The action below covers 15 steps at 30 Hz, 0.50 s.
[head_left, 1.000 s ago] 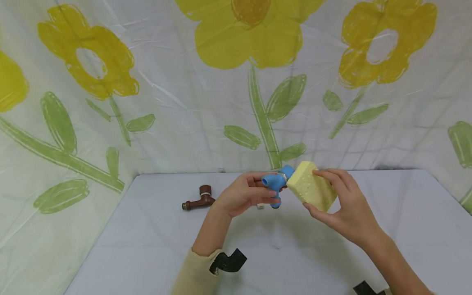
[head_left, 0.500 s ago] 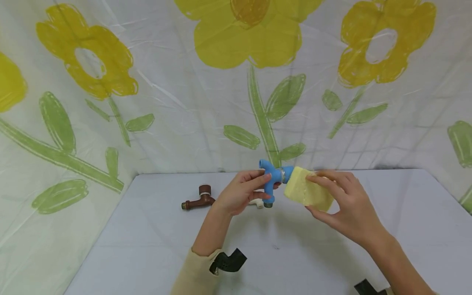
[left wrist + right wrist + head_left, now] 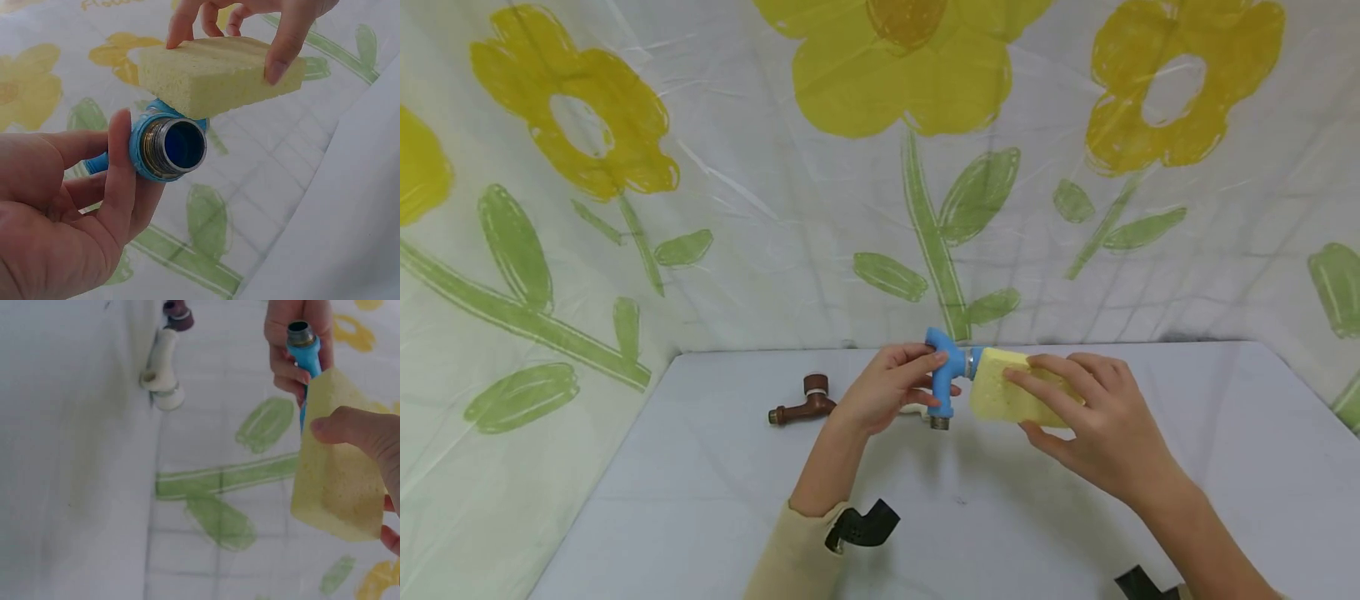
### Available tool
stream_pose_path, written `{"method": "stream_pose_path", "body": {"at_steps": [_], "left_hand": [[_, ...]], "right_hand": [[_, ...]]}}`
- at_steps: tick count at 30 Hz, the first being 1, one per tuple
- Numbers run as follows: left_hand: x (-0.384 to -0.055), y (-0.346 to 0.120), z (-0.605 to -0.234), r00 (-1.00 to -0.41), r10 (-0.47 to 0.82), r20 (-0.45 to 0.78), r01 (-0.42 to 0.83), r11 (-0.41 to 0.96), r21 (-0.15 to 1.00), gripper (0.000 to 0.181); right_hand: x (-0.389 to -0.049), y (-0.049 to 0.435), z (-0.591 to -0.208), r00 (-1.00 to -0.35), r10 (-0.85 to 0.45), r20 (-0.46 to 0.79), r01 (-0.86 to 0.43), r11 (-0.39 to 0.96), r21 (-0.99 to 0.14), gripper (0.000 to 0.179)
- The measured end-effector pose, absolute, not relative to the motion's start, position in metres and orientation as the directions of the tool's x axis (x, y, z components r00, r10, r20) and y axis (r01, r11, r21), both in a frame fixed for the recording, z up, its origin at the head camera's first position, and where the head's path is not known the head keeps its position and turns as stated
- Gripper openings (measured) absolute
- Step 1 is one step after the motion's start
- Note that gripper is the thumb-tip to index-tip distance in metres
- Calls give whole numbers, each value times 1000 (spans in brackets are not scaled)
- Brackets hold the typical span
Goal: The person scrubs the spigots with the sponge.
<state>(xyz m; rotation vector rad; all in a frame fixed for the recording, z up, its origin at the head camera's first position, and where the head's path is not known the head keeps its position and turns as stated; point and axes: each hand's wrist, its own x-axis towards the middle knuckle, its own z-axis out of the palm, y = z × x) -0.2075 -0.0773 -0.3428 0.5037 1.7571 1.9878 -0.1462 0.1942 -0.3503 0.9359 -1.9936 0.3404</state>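
My left hand (image 3: 887, 392) grips a blue plastic tap (image 3: 951, 360) above the table, its metal-threaded end pointing down. In the left wrist view the open threaded end of the tap (image 3: 156, 149) faces the camera. A pale yellow sponge (image 3: 992, 400) is pinched between the thumb and fingers of my right hand (image 3: 1108, 429). The sponge overlaps the right-hand end of the tap in the head view. Seen from the right wrist, the sponge (image 3: 337, 481) covers part of the tap's body.
A brown tap (image 3: 808, 408) lies on the white table (image 3: 700, 500) left of my hands. Behind my left hand is a white tap (image 3: 164, 365), mostly hidden in the head view. A flower-printed sheet (image 3: 760, 208) hangs at the table's back edge.
The left hand has turned the blue tap so its threaded end points down. My right hand has tilted the sponge flatter and shifted it slightly left and down over the tap's end.
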Motion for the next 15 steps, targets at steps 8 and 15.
{"method": "stream_pose_path", "body": {"at_steps": [8,15], "left_hand": [[-210,-80,-345,-837,548,0,-5,-6,1000,34],[-210,-79,-346,-827,561,-47,-61,-6,998,36]], "right_hand": [[-140,192,-351,-430,-509,746,-756,654,10,51],[-141,192,-350,-440,-481,758,-732,682,8,52]]}}
